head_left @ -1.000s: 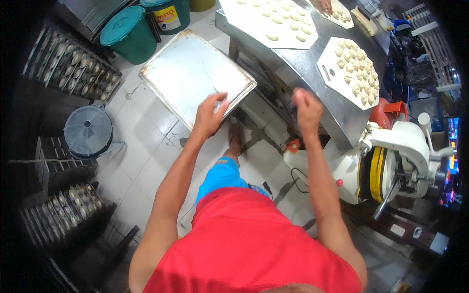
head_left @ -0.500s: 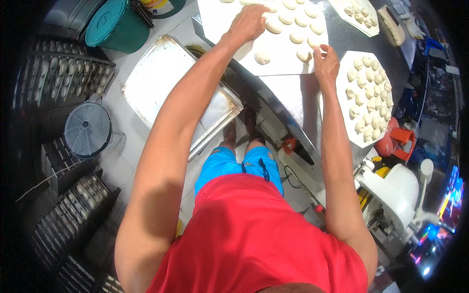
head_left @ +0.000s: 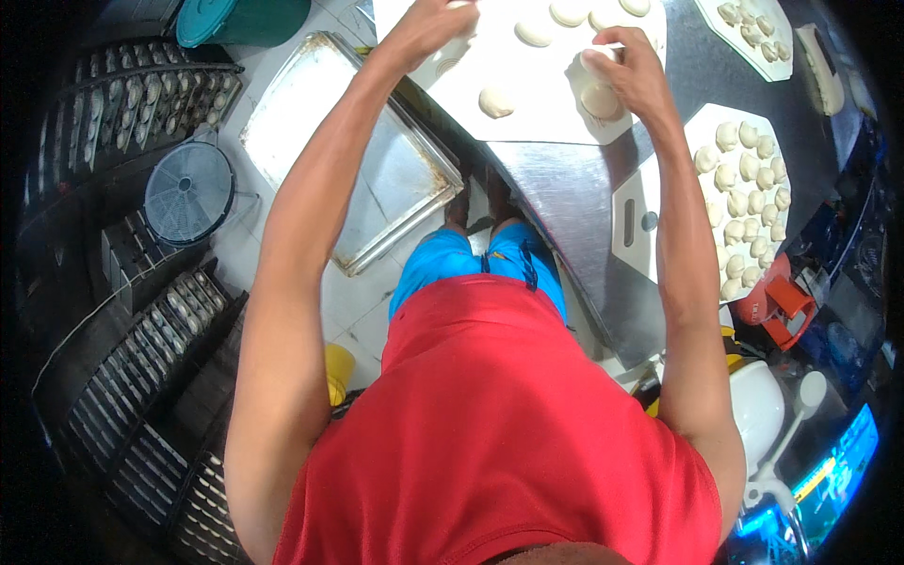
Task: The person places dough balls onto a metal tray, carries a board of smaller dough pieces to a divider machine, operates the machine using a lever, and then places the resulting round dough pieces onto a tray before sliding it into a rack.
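Note:
A white board (head_left: 541, 89) with several round, pale dough pieces lies on the metal table. In my right hand (head_left: 638, 75) a dough piece (head_left: 599, 58) is pinched between thumb and fingers, just above another dough piece (head_left: 601, 100) on the board. My left hand (head_left: 431, 30), cut by the top edge of the view, has its fingers closed around a pale dough piece (head_left: 460, 5) that shows only in part. One more dough piece (head_left: 496, 102) rests near the board's front left edge, apart from both hands.
Right of my forearm, a second white board (head_left: 708, 132) carries rows of dough balls; another board (head_left: 713, 21) stands behind it. A metal tray (head_left: 372, 212) is at my left, with a fan (head_left: 189, 180), a green bin (head_left: 247, 21) and loaded racks (head_left: 155, 94) beyond.
My left hand has moved left, and my right hand has come over the board and lifted a dough piece. Fewer dough pieces show on the near part of the board. The view has shifted.

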`<state>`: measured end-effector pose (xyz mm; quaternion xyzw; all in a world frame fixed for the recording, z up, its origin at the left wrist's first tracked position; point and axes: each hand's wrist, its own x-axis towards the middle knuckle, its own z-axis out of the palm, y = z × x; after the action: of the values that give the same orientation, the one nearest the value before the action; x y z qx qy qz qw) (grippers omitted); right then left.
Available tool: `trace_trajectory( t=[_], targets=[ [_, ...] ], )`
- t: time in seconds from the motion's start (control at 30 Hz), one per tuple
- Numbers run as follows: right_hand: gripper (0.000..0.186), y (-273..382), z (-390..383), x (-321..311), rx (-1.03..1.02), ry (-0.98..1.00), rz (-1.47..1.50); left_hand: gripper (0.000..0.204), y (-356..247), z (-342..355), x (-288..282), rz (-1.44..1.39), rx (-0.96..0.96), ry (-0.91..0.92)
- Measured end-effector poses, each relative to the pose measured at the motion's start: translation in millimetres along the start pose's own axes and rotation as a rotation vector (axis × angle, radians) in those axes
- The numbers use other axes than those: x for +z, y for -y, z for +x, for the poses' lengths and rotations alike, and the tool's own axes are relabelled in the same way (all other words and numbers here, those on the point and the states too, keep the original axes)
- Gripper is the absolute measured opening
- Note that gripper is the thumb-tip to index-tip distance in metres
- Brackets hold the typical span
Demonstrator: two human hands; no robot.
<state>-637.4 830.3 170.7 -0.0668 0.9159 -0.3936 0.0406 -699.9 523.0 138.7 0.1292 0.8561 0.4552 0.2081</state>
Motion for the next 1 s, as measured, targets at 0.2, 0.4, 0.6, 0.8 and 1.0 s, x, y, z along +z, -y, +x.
trace_trajectory(
  t=[0.2,0.4,0.6,0.8,1.0],
  targets=[
    [0.047,-19,-38,-23,0.331,0.126,0.364,0.042,-26,-67,30,0.412,0.203,0.111],
    [0.049,-15,-45,-2,0.161,0.160,-0.263,0.052,-22,-70,38,0.261,0.075,0.192],
    [0.024,56,-71,26,0.207,0.192,0.138,0.044,45,-220,35,-0.083,0.074,-0.513],
    [0.043,145,-121,215,-0.079,0.532,0.216,0.043,136,-365,67,-0.245,-0.746,-0.711],
    [0.040,141,-125,344,-0.121,0.657,-0.010,0.041,191,-372,93,-0.022,-0.658,-0.646]
  ],
)
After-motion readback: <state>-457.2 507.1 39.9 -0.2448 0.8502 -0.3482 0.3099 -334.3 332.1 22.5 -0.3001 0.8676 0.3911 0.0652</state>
